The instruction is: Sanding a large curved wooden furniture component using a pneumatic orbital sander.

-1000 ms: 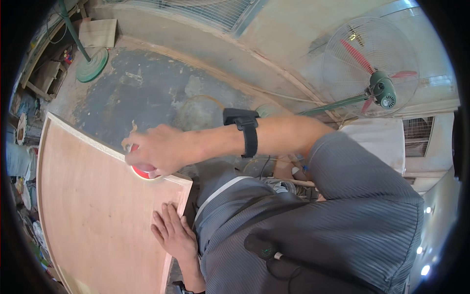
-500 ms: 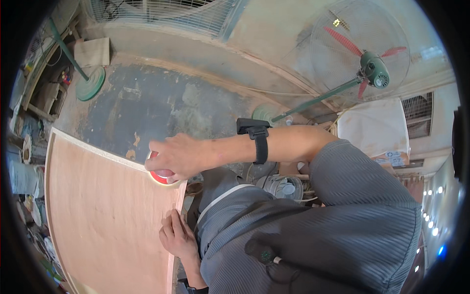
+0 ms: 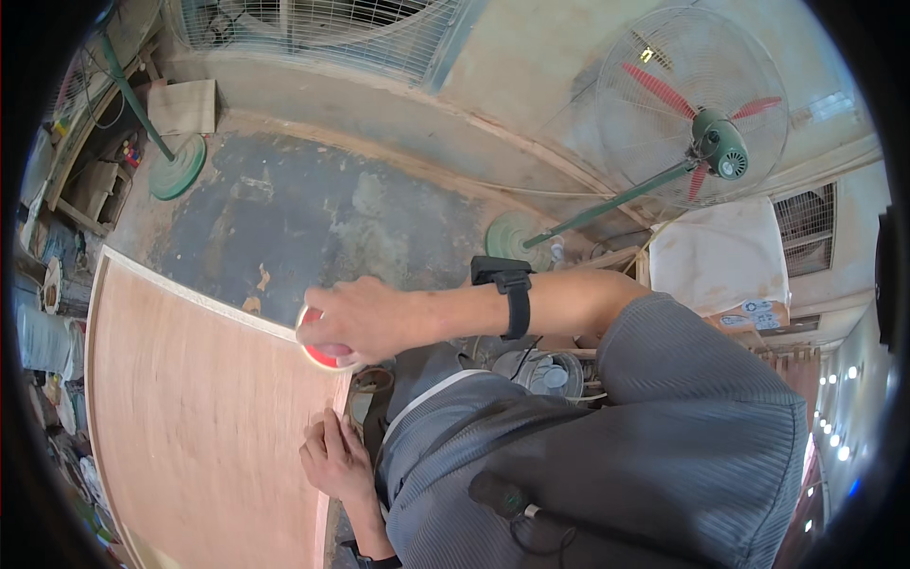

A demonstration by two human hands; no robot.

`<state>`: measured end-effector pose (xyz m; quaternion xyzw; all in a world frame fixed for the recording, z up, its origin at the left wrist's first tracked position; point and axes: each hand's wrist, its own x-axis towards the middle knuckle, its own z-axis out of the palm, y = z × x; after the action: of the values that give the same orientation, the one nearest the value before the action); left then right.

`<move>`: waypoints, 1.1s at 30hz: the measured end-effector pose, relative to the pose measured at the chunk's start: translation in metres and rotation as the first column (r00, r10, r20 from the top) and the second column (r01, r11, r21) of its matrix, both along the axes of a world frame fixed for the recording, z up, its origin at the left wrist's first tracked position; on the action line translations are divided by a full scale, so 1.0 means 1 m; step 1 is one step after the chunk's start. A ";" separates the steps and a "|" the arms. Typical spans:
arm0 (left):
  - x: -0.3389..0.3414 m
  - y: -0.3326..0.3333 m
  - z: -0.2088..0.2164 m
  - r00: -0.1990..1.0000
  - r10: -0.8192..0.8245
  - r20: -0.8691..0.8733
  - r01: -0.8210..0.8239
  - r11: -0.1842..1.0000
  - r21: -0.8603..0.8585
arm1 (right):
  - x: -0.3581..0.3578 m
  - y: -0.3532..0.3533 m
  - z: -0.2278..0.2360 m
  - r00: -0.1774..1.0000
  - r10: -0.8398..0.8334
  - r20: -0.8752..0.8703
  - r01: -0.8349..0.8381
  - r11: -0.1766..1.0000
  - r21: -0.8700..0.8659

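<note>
My right hand reaches in from the right, fingers closed round a round red object with a pale rim. The palm hides much of this object, so its exact kind is unclear. It rests at the far right corner of a large light-brown wooden panel, which has a paler raised border along its edges. Nearer the bottom, my left hand lies on the panel's right edge with the fingers stretched over the wood and nothing held in them.
A green stand fan with red blades stands at the upper right, its round base on the floor. Another green round base with a pole is at the far left. A small fan sits beside my body. Stacked goods line the left side.
My right hand and the red object have shifted slightly right and down, toward the panel's corner. My left hand stays on the edge. The whole view has tilted a little.
</note>
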<state>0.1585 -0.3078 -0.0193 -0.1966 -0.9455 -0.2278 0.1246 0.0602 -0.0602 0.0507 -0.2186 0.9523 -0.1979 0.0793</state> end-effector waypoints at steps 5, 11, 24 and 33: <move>-0.003 0.008 0.009 0.999 0.044 -0.019 -0.044 0.998 0.046 | -0.017 0.029 -0.022 0.963 -0.114 0.246 0.181 0.945 -0.273; -0.004 0.006 0.007 0.995 0.077 -0.067 -0.077 0.997 0.012 | -0.019 0.070 -0.099 0.762 -0.241 0.602 0.518 0.783 -0.343; 0.058 0.028 0.001 0.947 0.296 0.120 -0.236 0.902 -0.363 | 0.027 0.148 -0.109 0.658 -0.551 0.513 0.714 0.673 -0.194; 0.116 -0.045 -0.009 0.746 0.655 0.117 -0.507 0.673 -0.538 | 0.056 0.181 -0.142 0.721 -0.456 0.522 0.599 0.789 -0.138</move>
<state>0.2747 -0.3528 -0.0284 0.1315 -0.9907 0.0358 -0.0059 0.1165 0.1212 -0.0916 0.1095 0.8862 -0.3988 0.2089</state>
